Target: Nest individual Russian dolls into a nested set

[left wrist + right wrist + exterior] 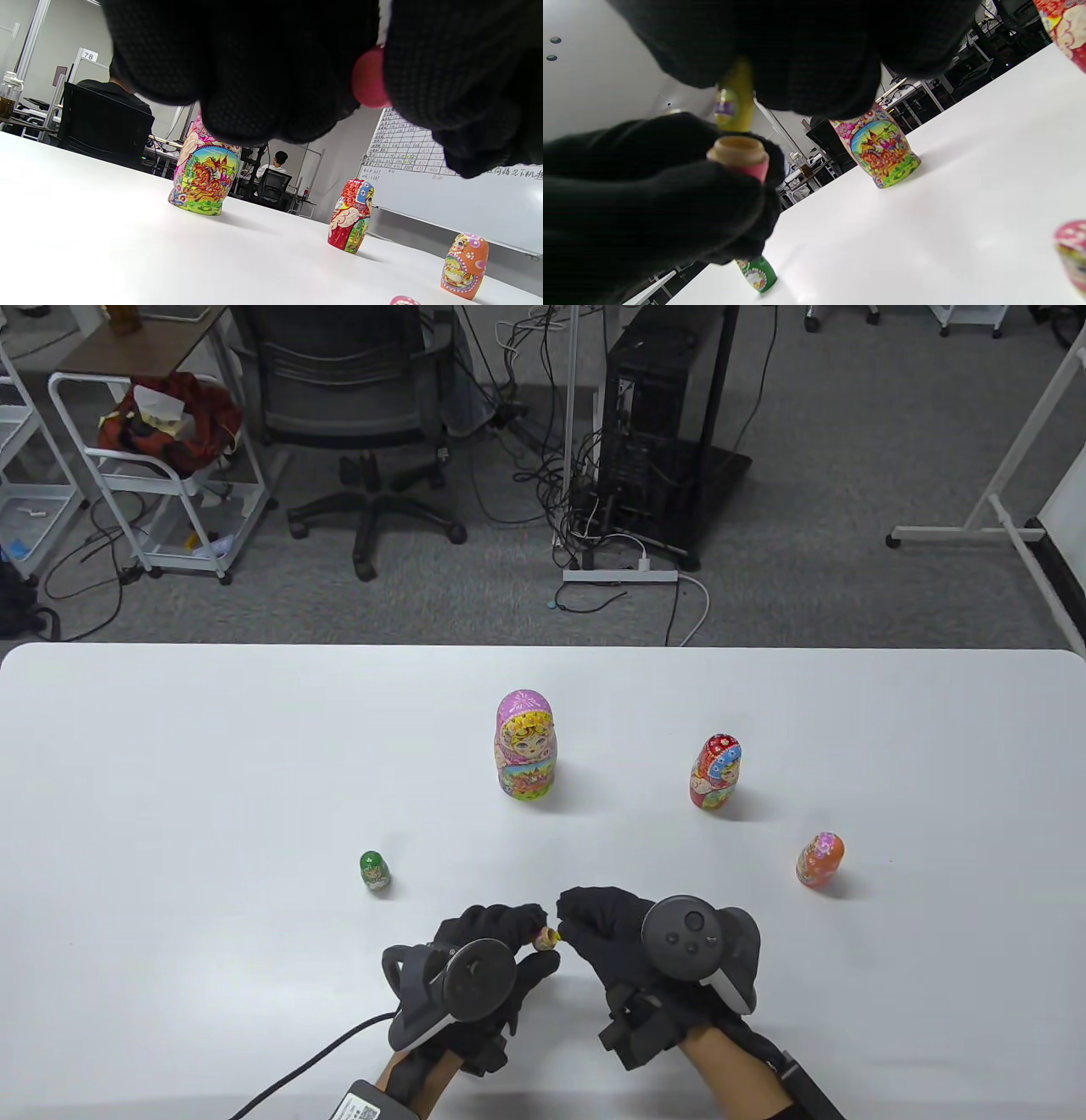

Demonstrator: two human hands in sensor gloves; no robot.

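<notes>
Left hand [496, 954] around mostly hidden pink doll half [742, 159]

pink doll half [742, 159]: mostly hidden in left hand [649, 199] | yellow piece [736, 99]: partly covered by right hand [797, 55]

Pink doll [526, 745], red doll [715, 771], orange doll [820, 859], green doll [374, 871] upright, apart; tiny doll [547, 937] held.

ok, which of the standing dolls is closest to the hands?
The small green doll, standing just up-left of the left hand. It is the smallest one standing; the pink, red and orange dolls stand farther off.
</notes>
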